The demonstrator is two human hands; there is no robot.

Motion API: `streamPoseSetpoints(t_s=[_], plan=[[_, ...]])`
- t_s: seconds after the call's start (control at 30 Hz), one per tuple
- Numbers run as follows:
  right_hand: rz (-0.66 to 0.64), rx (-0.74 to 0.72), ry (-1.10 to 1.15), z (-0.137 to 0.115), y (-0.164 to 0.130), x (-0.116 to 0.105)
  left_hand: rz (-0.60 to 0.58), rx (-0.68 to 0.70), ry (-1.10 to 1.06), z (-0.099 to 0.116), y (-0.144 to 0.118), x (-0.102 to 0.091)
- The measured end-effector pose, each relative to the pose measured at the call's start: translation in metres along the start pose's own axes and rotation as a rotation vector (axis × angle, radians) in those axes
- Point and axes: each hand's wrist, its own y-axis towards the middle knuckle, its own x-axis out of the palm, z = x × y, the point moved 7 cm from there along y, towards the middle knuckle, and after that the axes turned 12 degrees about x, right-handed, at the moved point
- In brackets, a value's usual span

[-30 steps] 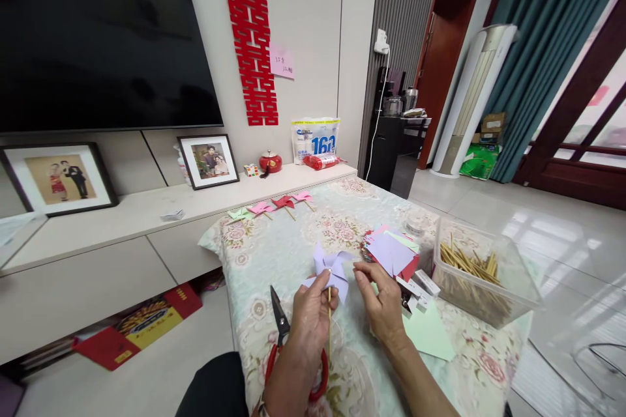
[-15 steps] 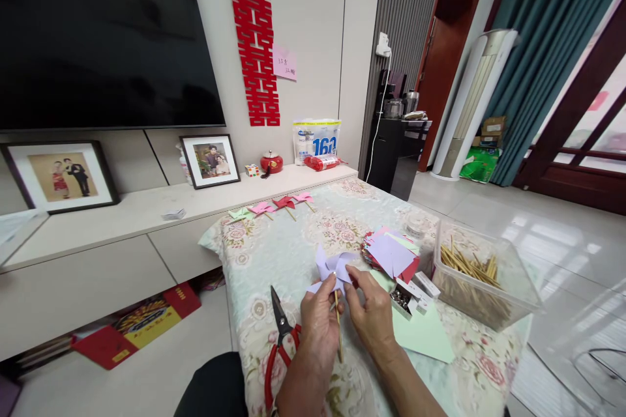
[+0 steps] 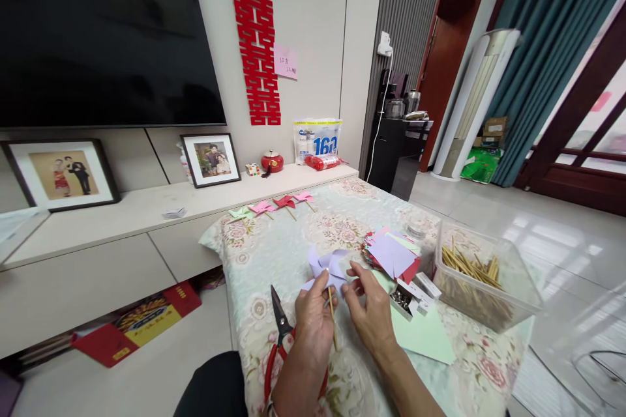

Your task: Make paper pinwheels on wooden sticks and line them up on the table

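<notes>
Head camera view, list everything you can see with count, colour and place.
paper pinwheel: one, lilac, held in both hands
wooden stick: one, tan, in the left hand
scissors: one, red handles, left of the hands
finished pinwheels: four, green, pink, red, pink, table's far edge
paper squares: stack, mixed colours, right of the pinwheel
clear tub: one, holding sticks, table's right
pin box: one, white, open
left hand: gripping stick and pinwheel
right hand: pinching the pinwheel

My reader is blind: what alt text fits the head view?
Two hands, left hand and right hand, hold a lilac paper pinwheel on a wooden stick over a floral tablecloth. Red-handled scissors lie left; a clear box of sticks right.
</notes>
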Motion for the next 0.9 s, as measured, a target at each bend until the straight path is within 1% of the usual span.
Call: streamPoseSetpoints(t_s=[0.03, 0.07, 0.17, 0.2, 0.23, 0.27, 0.37, 0.47, 0.63, 0.8, 0.9], plan=[[-0.038, 0.076, 0.028, 0.003, 0.001, 0.001, 0.011, 0.004, 0.000, 0.004, 0.002, 0.000], [-0.110, 0.162, 0.066, 0.006, 0.001, 0.005, 0.017, 0.011, -0.002, 0.009, 0.003, 0.001], [-0.444, 0.396, 0.203, 0.014, -0.008, 0.030, 0.002, 0.044, -0.011, 0.021, 0.004, 0.007], [-0.545, 0.444, 0.243, 0.014, -0.013, 0.038, -0.010, 0.052, -0.013, 0.024, 0.005, 0.010], [-0.618, 0.475, 0.273, 0.014, -0.017, 0.044, -0.021, 0.057, -0.014, 0.025, 0.005, 0.011], [-0.662, 0.491, 0.294, 0.014, -0.020, 0.048, -0.031, 0.060, -0.013, 0.025, 0.005, 0.012], [-0.722, 0.517, 0.355, 0.013, -0.023, 0.054, -0.061, 0.059, -0.008, 0.021, 0.007, 0.011], [-0.733, 0.547, 0.419, 0.012, -0.023, 0.054, -0.093, 0.054, -0.017, 0.016, 0.008, 0.008], [-0.771, 0.598, 0.475, 0.015, -0.026, 0.057, -0.192, 0.145, -0.021, 0.015, 0.011, 0.005], [-0.846, 0.617, 0.482, 0.019, -0.033, 0.063, -0.171, 0.169, 0.026, 0.011, 0.016, -0.001], [-0.835, 0.622, 0.500, 0.020, -0.031, 0.062, -0.181, 0.171, 0.038, 0.013, 0.013, 0.000]])
